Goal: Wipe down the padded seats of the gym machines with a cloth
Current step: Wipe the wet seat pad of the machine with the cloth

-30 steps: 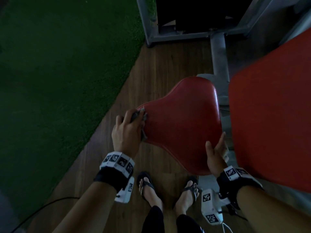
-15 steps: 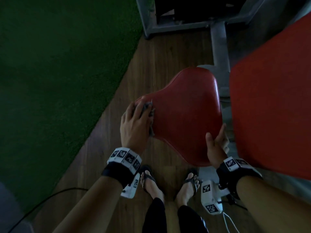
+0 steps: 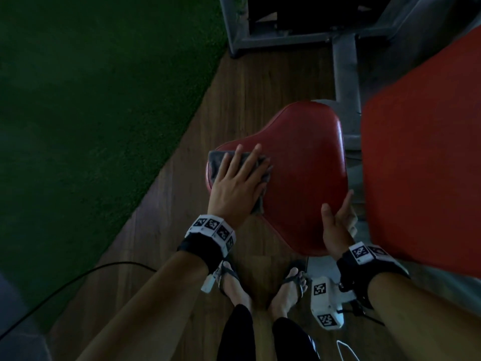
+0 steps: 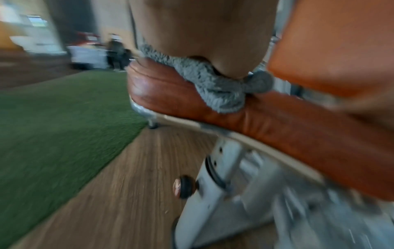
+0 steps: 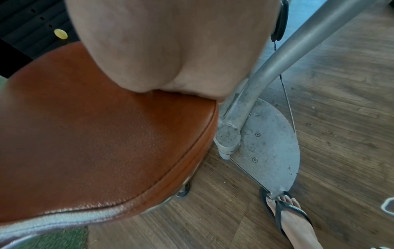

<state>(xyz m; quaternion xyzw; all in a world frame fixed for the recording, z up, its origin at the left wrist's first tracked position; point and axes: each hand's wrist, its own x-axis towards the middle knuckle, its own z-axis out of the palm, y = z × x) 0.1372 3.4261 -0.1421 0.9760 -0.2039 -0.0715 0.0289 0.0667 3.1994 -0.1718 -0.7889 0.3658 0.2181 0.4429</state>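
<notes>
Both forearms reach down; the left hand point(image 3: 235, 185) lies flat, fingers spread straight, pressing the grey cloth point(image 3: 217, 162) onto the red seat's point(image 3: 303, 162) left lobe; the right hand point(image 3: 337, 221), fingers extended, steadies its near-right edge

Green turf point(image 3: 91, 113) borders wood floor point(image 3: 260, 82); sandalled feet point(image 3: 234, 285) below.

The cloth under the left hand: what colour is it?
Grey; the cloth shows best in the left wrist view.

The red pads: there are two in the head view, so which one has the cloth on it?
The smaller, darker red seat in the middle. The left hand presses the grey cloth flat on its left part. The larger, brighter red pad at the right is bare.
</notes>
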